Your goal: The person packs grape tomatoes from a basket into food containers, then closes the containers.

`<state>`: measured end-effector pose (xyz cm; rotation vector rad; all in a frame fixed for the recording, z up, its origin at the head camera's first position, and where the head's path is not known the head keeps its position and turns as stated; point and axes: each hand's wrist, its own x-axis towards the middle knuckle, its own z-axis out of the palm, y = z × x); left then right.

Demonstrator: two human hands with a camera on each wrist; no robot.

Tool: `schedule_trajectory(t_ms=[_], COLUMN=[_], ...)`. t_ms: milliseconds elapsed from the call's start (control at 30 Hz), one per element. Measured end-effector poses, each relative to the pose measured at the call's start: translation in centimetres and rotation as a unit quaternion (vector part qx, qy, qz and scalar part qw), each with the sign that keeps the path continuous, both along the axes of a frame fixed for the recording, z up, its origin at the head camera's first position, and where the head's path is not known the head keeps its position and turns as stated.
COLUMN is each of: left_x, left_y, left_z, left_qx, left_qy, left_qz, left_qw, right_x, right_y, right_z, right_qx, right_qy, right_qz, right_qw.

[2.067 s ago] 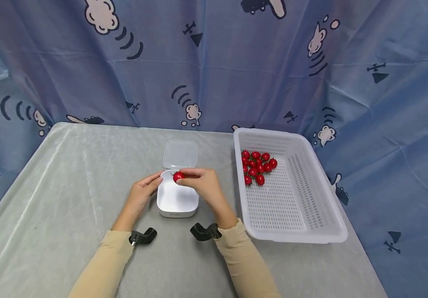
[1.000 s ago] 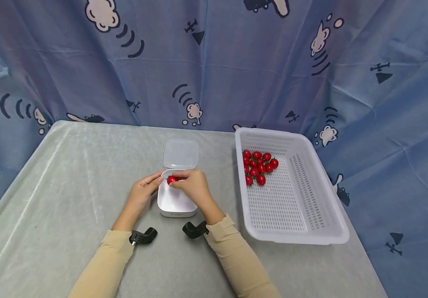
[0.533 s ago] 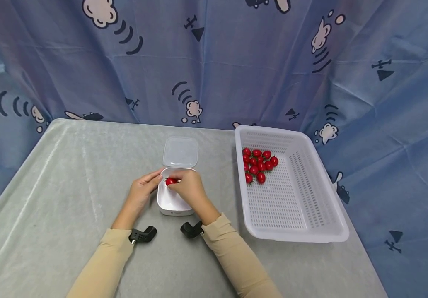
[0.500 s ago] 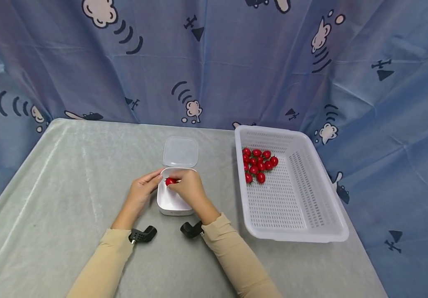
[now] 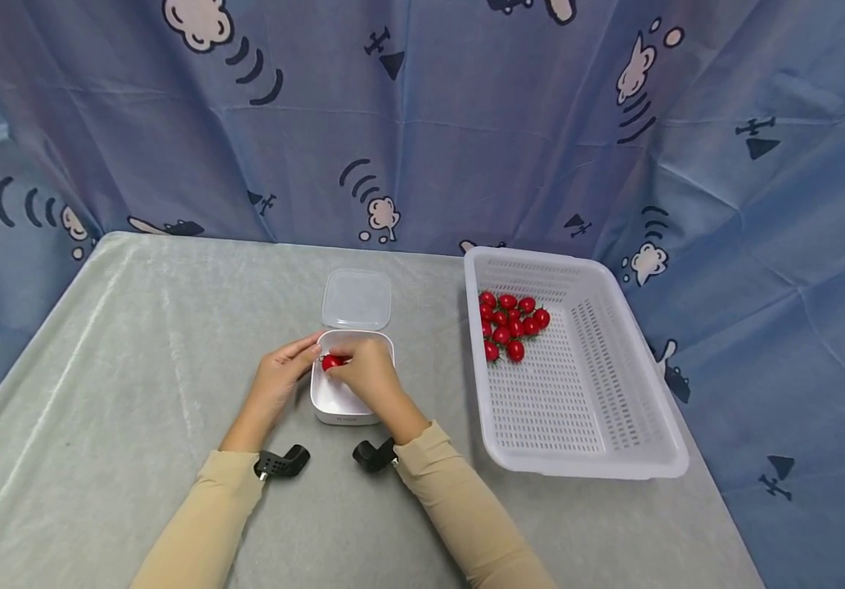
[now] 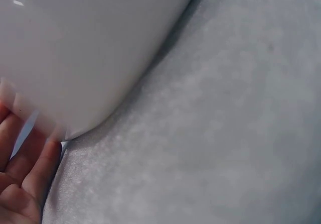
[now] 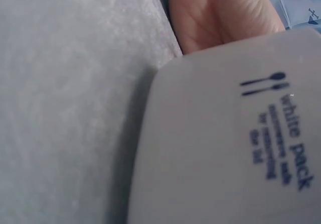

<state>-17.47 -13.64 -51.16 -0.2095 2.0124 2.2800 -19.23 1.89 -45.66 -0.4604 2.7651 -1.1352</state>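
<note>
In the head view, my right hand (image 5: 366, 372) reaches inside a small white food container (image 5: 344, 417) and pinches a red cherry tomato (image 5: 330, 361) near its left wall. My left hand (image 5: 280, 378) steadies the container, its fairly straight fingers against the back left corner. The left wrist view shows those fingers (image 6: 42, 169) touching the translucent white side (image 6: 100, 48). From the right wrist, the container's printed front (image 7: 210, 133) hides the tomato and fingertips, leaving part of my right hand (image 7: 215, 13) visible behind it.
A clear lid (image 5: 357, 299) lies flat just behind the container. To the right stands a large white perforated basket (image 5: 562, 417), with several cherry tomatoes (image 5: 514, 327) gathered on its left side. A grey cloth covers the table (image 5: 135, 352); a blue patterned curtain (image 5: 304, 123) hangs behind.
My right hand has carried the cherry tomato left and down, from over the container's back rim to inside it near the left wall. The left hand stays at the corner.
</note>
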Motion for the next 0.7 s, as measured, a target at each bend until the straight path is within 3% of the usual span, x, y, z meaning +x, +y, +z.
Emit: schedule_trajectory(t_ms=[367,700], left_x=[0.05,0.05], left_y=[-0.03,-0.02], left_z=[0.27,0.13], left_qx=[0.001,-0.005], left_qy=[0.006,0.005], left_qz=[-0.003,-0.001], left_qw=[1.0000,1.0000], right_x=[-0.24,-0.33], right_y=[-0.25,-0.25], right_z=[-0.08,-0.23], right_qx=[0.032,0.025], right_qy=[-0.025,-0.036], right_qz=[0.007,-0.001], right_qw=[0.999,0.999])
